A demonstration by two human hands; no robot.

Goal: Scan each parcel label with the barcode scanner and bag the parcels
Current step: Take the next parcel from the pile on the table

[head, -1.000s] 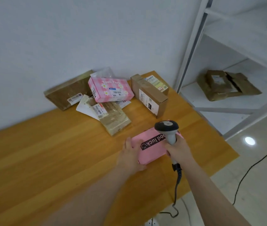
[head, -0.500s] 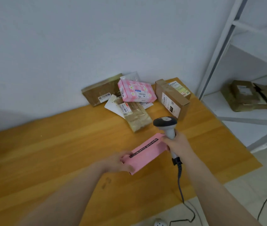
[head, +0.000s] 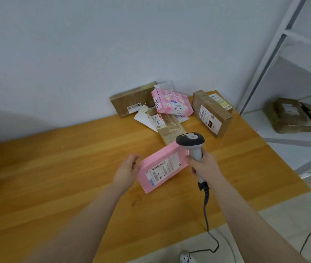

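Wooden bench stood against a white wall, with a heap of parcels at its far edge and a shelf to the right. Nearer, a pink parcel sat with its label up between the hands. At its left edge was the left hand, fingers loose and blurred; contact was unclear. The right hand was clamped on the handle of the scanner, whose head hung over the parcel's far right corner. Scanning this label seemed the step in hand; next, the head needed aiming at the barcode. No bag showed.
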